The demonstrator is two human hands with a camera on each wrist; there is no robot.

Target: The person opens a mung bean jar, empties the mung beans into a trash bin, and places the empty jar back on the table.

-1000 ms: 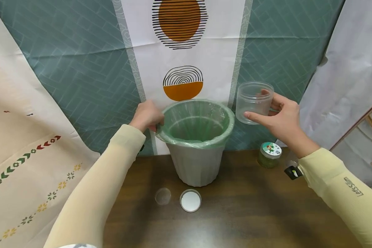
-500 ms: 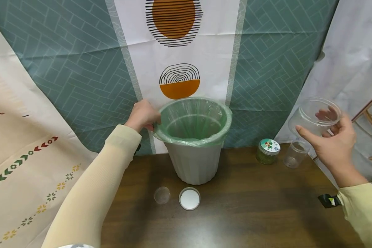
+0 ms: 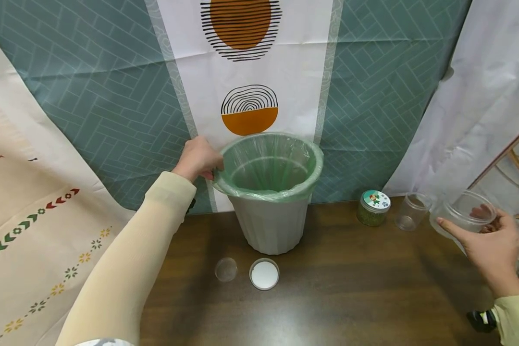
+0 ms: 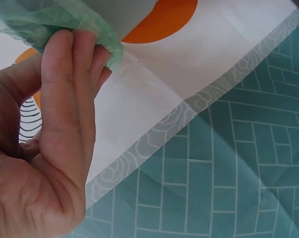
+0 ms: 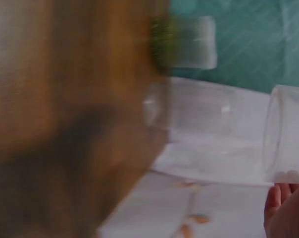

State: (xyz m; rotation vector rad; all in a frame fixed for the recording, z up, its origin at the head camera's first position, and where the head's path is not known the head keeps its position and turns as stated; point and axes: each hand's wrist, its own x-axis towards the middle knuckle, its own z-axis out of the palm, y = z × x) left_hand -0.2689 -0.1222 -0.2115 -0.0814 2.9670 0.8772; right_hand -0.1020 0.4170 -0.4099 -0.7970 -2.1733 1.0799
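My left hand (image 3: 199,158) grips the left side of the rim of a grey trash can (image 3: 270,223) lined with a green plastic bag (image 3: 268,170). In the left wrist view its fingers (image 4: 60,84) curl against the bag's edge. At the right end of the table, my right hand (image 3: 495,245) holds a wide clear plastic jar (image 3: 456,218) between thumb and fingers, just above the tabletop. The jar has no lid on it and looks empty. At the right wrist view's edge, only part of the jar (image 5: 290,134) shows.
A taller clear jar (image 3: 410,214) stands left of the held one. Beside it is a lidded jar (image 3: 372,209) with green contents. In front of the trash can lie a clear lid (image 3: 226,270) and a white-lined lid (image 3: 264,274). Patterned cloth hangs behind.
My right hand has carried the clear jar from beside the trash can rightward and then down towards the table, past the taller jar. The left hand stays on the rim.
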